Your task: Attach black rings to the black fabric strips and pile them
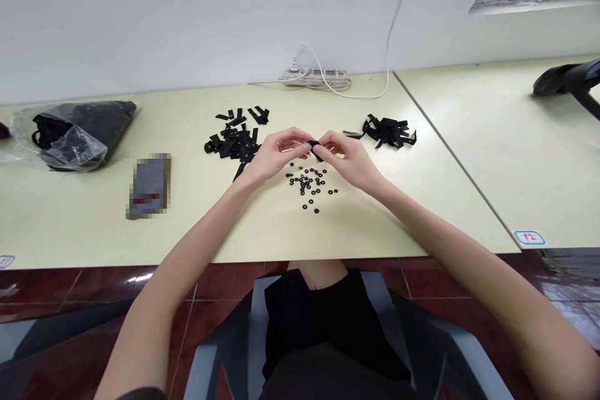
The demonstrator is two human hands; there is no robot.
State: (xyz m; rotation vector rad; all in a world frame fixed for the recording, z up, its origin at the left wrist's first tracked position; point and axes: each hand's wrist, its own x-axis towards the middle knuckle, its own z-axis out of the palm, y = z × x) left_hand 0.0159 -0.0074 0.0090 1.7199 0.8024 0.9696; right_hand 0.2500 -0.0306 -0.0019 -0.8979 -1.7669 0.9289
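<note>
From the head view, the person sits at a pale counter [140, 237] with both forearms stretched out and the hands meeting over its middle. The left hand [274, 156] and the right hand [347, 159] are each closed narrow, fingertips pinched onto one short black strap [315, 149] held between them, just above the counter. The strap is small and partly covered by the fingers, so whether anything is already on it cannot be told.

Directly below the hands, toward the person, lies a scatter of small black rings [309, 184], loose and apart from one another. Just beyond the left hand, out to its far side, sits a pile of straps [234, 137], flat and cut short. Beyond the right hand, a little farther off, is a second, more tangled bundle [388, 131].

To my eye, the work in hand wants a firm pinch close to the strap's end, so the tip stays stiff and does not fold. Keeping the hands low over the rings seems wise: a dropped ring would fall among the others and not roll off.

Well off to the left of the left hand lie a dark flat pack [149, 186] and a clear bag [75, 131] of black stuff. Behind the hands, by the wall, a power strip [316, 77] rests with its white cable running up.
</note>
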